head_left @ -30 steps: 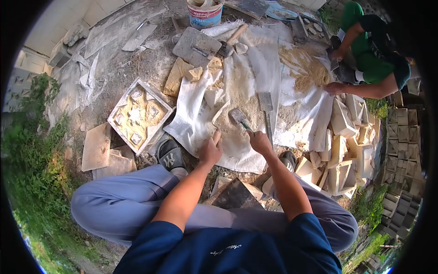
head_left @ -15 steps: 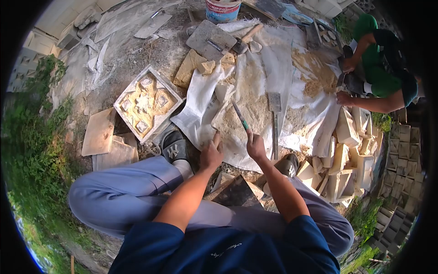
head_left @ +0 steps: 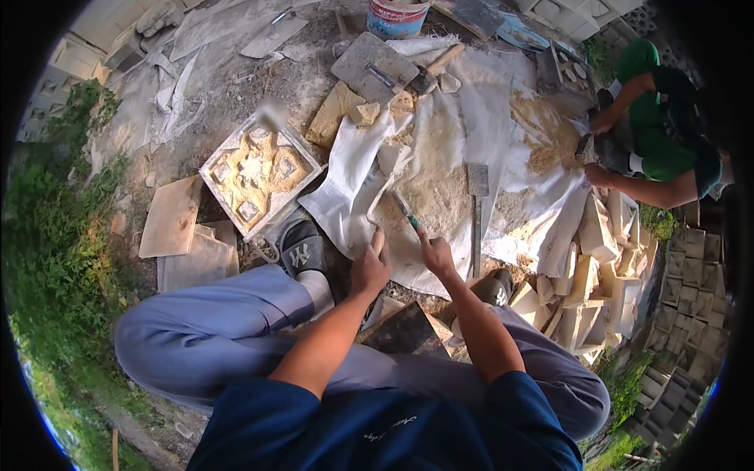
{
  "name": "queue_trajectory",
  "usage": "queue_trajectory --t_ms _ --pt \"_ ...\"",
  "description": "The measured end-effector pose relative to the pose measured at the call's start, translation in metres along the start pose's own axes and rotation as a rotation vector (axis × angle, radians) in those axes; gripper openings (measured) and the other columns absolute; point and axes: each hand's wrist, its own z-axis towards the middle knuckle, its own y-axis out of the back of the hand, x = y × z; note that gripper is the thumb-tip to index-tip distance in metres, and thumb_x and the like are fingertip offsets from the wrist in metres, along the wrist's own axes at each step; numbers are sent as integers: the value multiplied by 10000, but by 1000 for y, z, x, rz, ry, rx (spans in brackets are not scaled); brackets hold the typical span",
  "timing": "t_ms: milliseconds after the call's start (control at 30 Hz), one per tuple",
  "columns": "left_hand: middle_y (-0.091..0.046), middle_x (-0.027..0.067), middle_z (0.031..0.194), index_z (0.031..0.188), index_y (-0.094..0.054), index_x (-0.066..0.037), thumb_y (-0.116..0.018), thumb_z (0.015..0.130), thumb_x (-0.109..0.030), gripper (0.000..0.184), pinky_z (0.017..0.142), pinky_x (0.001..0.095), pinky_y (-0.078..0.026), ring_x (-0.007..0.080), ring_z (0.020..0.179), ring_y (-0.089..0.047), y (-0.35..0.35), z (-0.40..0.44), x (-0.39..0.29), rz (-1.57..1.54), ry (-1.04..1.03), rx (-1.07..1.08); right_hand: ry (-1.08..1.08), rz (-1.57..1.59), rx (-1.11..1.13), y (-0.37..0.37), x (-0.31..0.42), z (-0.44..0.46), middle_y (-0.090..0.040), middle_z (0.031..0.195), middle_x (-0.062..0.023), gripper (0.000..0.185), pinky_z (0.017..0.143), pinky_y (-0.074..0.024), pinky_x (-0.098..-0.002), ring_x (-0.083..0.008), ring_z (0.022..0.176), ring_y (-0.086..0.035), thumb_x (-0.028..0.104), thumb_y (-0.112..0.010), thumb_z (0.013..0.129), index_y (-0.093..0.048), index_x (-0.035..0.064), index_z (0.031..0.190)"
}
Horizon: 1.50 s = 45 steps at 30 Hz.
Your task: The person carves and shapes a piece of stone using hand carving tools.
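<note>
My right hand [head_left: 437, 255] is wrapped round the green handle of a scraper-like tool [head_left: 406, 210] with a flat, narrow metal blade. The blade points up and left over a pale, dusty slab [head_left: 383, 206] with a raised edge. At the near corner of that slab my left hand [head_left: 371, 267] is closed, thumb up, apparently gripping it. Much of the slab blends into the sandy powder on the white sheet [head_left: 345, 200]. Right of my right hand lies a long flat-ended metal tool [head_left: 477, 182].
A square mould [head_left: 255, 174] with sandy star-patterned filling sits on the left. Boards [head_left: 174, 216] lean below it. A plastering trowel [head_left: 377, 67], a hammer [head_left: 428, 78] and a bucket [head_left: 397, 20] lie beyond. Blocks [head_left: 593, 275] are piled right, near another person's hands [head_left: 598, 174].
The tool in my right hand has drawn back toward me, its blade lower over the slab. My left hand stays at the slab's corner. The whole view has shifted slightly.
</note>
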Motion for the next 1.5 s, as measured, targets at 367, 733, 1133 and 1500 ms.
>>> queue_trajectory --t_ms 367,733,1133,1500 --pt "-641 295 936 1077 -505 1 -516 919 -385 417 780 532 -503 479 883 -623 2 3 -3 -14 22 37 44 5 37 -7 -3 -16 -567 610 -319 795 652 -446 -518 -462 643 -607 616 -422 932 -606 -98 632" --pt "-637 274 899 977 -497 -12 -548 907 -385 383 698 515 -523 454 817 -641 -4 3 3 -1 -29 -88 28 26 113 -17 -12 -36 -475 524 -252 754 550 -409 -445 -267 495 -490 571 -479 934 -549 -104 605" --pt "-641 275 904 998 -522 3 -533 917 -378 390 709 518 -522 453 823 -641 5 -4 1 13 -24 -48 70 54 85 -21 -16 -39 -339 484 -113 727 475 -295 -425 -179 496 -347 516 -464 971 -411 -62 534" --pt "-637 284 969 1058 -544 1 -538 905 -407 436 785 532 -491 460 903 -619 12 -7 3 -3 26 -21 34 133 63 -28 -9 -45 -481 520 -270 761 552 -391 -482 -316 485 -422 566 -471 939 -531 -98 572"
